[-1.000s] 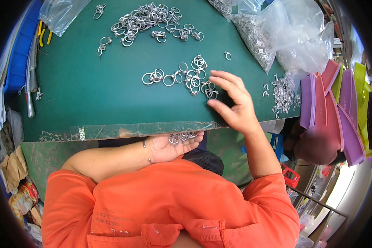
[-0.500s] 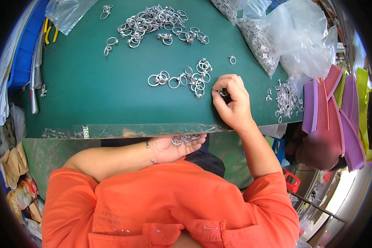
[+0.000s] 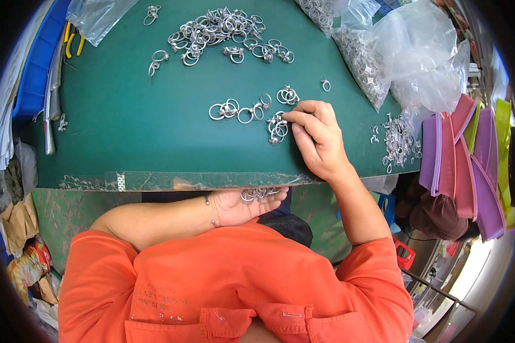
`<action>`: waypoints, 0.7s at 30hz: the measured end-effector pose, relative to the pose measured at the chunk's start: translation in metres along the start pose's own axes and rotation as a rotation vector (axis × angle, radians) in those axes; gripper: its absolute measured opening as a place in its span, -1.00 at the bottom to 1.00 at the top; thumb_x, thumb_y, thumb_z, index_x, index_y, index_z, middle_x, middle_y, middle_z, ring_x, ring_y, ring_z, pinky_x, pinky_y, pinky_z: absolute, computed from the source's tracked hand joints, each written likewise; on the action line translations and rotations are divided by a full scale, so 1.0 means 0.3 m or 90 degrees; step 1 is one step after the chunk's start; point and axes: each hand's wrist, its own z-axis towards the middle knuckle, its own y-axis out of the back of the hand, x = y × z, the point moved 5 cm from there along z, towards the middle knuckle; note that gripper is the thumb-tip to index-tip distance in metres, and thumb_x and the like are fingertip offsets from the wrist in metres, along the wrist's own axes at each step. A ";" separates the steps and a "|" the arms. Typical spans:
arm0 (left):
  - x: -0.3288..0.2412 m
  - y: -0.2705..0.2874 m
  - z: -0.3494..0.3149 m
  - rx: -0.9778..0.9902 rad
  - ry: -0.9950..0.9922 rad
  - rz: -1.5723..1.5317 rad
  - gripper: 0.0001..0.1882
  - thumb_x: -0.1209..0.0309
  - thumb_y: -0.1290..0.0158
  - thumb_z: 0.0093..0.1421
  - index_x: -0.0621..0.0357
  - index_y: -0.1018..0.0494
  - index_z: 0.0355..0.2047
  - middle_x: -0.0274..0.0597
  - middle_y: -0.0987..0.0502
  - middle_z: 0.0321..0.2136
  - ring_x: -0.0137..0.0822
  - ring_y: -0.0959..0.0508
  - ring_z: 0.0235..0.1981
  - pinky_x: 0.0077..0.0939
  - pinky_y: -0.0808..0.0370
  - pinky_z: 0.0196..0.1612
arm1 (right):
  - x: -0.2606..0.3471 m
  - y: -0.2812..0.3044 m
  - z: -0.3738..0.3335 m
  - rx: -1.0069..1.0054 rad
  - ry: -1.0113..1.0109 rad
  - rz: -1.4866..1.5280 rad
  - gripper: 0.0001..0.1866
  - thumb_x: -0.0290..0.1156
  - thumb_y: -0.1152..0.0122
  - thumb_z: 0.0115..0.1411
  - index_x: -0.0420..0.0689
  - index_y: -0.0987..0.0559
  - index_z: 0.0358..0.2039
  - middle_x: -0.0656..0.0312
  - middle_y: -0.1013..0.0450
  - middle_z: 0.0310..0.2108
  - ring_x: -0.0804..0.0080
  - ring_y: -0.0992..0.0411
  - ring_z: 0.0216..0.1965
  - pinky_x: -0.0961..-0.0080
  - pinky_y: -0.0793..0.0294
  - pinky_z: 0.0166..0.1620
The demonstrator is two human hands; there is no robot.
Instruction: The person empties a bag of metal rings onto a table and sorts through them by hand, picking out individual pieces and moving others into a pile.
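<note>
My left hand (image 3: 237,207) is palm up just below the table's front edge, cupping several silver-coloured rings (image 3: 257,194) in its fingers. On the green table (image 3: 154,131), my right hand (image 3: 321,137) is bent over with fingers curled and fingertips at a ring in a small cluster of rings (image 3: 277,131). Its palm is hidden from above. Close by lie another little group of rings (image 3: 287,95) and a loose row of rings (image 3: 226,108) to the left. A big pile of rings (image 3: 212,28) lies farther back.
Clear plastic bags (image 3: 363,66) of small metal parts lie at the back right. A heap of small metal pieces (image 3: 397,140) sits on the right, beside coloured plastic bins (image 3: 463,154). Yellow-handled pliers (image 3: 71,41) and a blue tray (image 3: 37,68) are at the left.
My right hand has stretched its fingers left to the ring cluster, which has split into separate groups. My left hand stays under the table edge with its rings.
</note>
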 end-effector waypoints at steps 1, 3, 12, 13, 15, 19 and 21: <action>0.000 0.000 0.001 0.005 0.000 -0.001 -0.60 0.33 0.07 0.33 0.36 -0.34 0.08 0.13 -0.47 -0.01 -0.02 -0.52 -0.02 -0.20 -0.52 0.04 | 0.001 0.001 0.000 -0.002 -0.009 0.007 -0.79 -0.56 -0.30 -0.01 -0.15 -0.59 -0.30 0.16 -0.42 -0.26 0.18 -0.36 -0.22 0.32 -0.35 -0.11; 0.000 -0.005 0.001 0.006 0.001 0.014 -0.62 0.34 0.05 0.32 0.35 -0.36 0.05 0.09 -0.49 -0.03 -0.06 -0.53 -0.03 -0.22 -0.53 0.04 | -0.002 0.000 -0.002 -0.003 -0.005 -0.002 -0.80 -0.55 -0.31 -0.03 -0.15 -0.58 -0.33 0.16 -0.43 -0.25 0.19 -0.37 -0.22 0.34 -0.37 -0.12; 0.001 -0.017 -0.005 -0.008 -0.007 0.056 -0.65 0.33 0.01 0.30 0.31 -0.41 0.00 0.01 -0.54 -0.07 -0.12 -0.55 -0.05 -0.27 -0.53 0.03 | 0.024 0.001 0.008 0.040 0.107 0.038 -0.63 -0.70 -0.08 -0.12 -0.13 -0.58 -0.24 0.13 -0.45 -0.09 0.13 -0.38 -0.06 0.30 -0.35 0.01; 0.001 -0.015 -0.002 -0.012 -0.007 0.057 -0.65 0.33 0.01 0.30 0.31 -0.42 0.00 0.01 -0.54 -0.07 -0.12 -0.55 -0.05 -0.27 -0.53 0.03 | 0.032 -0.015 0.001 0.083 0.117 0.019 -0.57 -0.72 -0.03 -0.14 -0.11 -0.59 -0.21 0.15 -0.45 -0.07 0.11 -0.36 -0.04 0.26 -0.29 0.07; 0.000 -0.015 -0.004 -0.012 -0.006 0.053 -0.65 0.33 0.00 0.29 0.31 -0.42 0.00 0.01 -0.54 -0.07 -0.12 -0.55 -0.04 -0.27 -0.53 0.03 | 0.013 -0.010 -0.003 0.099 0.085 0.046 -0.60 -0.67 -0.06 -0.13 -0.11 -0.59 -0.22 0.14 -0.45 -0.08 0.10 -0.36 -0.04 0.26 -0.29 0.07; -0.002 -0.014 -0.006 -0.003 -0.002 0.043 -0.64 0.34 0.00 0.29 0.31 -0.41 0.01 0.02 -0.54 -0.07 -0.12 -0.55 -0.04 -0.27 -0.53 0.03 | -0.014 0.028 -0.016 0.061 0.021 0.057 -0.77 -0.52 -0.11 0.00 -0.16 -0.56 -0.27 0.04 -0.42 -0.09 0.07 -0.33 -0.04 0.25 -0.27 0.06; -0.001 -0.015 -0.007 -0.002 -0.003 0.047 -0.64 0.34 -0.01 0.29 0.31 -0.41 0.01 0.02 -0.54 -0.07 -0.12 -0.55 -0.04 -0.27 -0.53 0.03 | -0.027 0.051 -0.027 -0.036 -0.040 0.036 -0.84 -0.49 -0.07 0.10 -0.20 -0.54 -0.29 -0.06 -0.37 -0.02 0.05 -0.31 0.01 0.24 -0.25 0.10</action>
